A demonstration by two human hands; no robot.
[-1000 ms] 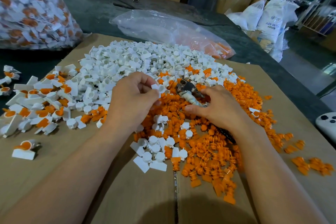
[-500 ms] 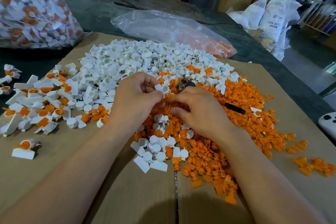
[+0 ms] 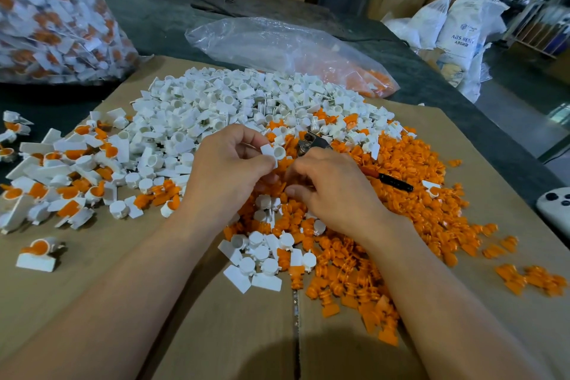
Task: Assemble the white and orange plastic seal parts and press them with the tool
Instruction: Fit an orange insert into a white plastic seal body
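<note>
At nine o'clock of the hands, a spread of finished seals lies on the cardboard sheet. Loose white parts are heaped at eleven to twelve. The left hand pinches one white part between thumb and fingers, with the cup mouth turned toward the right hand. The hold seems to be on the flat tab alone — a slight twist could let the piece rotate or drop into the heap, where it would be lost among its like.

The right hand lies palm down on the orange parts, fingers curled into the pile. Whether they have an orange piece I cannot tell. Groping there unseen, it may draw up two tangled pieces, or one turned the wrong way for the cup.

The tool lies under that hand, its metal head at twelve o'clock of it and its black handle poking out at three. Half buried, it may drag orange pieces along when lifted — loose ones near the sheet's edge at three to four o'clock could roll off the worktop.
</note>
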